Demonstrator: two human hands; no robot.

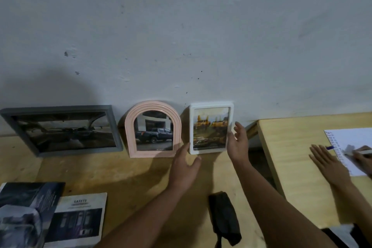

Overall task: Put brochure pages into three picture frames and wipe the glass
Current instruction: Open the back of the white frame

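Along the table's far edge, three filled frames lean on the wall. Our left hand and right hand flank the white frame, fingers spread, gripping nothing. We should steady it upright, then let go gently.

Three frames stand in a row against the wall at the back of your table.

Take the arched frame as your landmark: the wide frame leans just left of it and the small upright frame stands just right of it. Your left hand lies in front of the gap between those two; your right hand sits at the small frame's right edge. Brochure pages lie well in front and left of it, a cloth in front and right, and a second table far right.
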